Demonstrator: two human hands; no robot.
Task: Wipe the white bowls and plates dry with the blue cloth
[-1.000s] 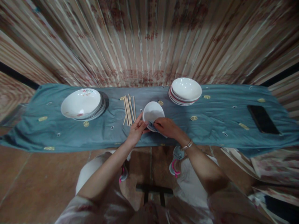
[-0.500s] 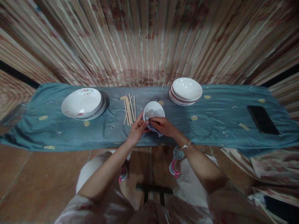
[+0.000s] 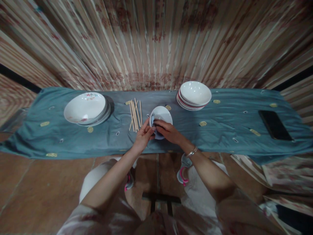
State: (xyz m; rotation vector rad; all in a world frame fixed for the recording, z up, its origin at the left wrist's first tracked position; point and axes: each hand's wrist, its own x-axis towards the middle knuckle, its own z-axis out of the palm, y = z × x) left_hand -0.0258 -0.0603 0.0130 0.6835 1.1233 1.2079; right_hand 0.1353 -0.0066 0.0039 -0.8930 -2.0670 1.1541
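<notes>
A white bowl [image 3: 164, 113] is tilted over the middle of the cloth-covered table. My left hand [image 3: 144, 133] grips its left rim, thumb on the near side. Inside the bowl, my right hand [image 3: 166, 130] presses a bluish-grey cloth [image 3: 153, 118] against the left inner wall. Its fingers are closed on the cloth, which is mostly hidden by the hand. Just left of the bowl lie several wooden chopsticks [image 3: 134, 114], loosely side by side.
A stack of white plates [image 3: 85, 107] with flower prints stands on the left. Behind the bowl to the right is a stack of white bowls [image 3: 195, 93]. A black phone [image 3: 275, 125] lies at the right end of the teal tablecloth [image 3: 230, 124]. A pleated curtain [image 3: 156, 49] hangs behind.
My right hand has shifted slightly left and farther into the bowl with the cloth. The cloth's end no longer hangs over the near rim as before. My left hand keeps its grip.
</notes>
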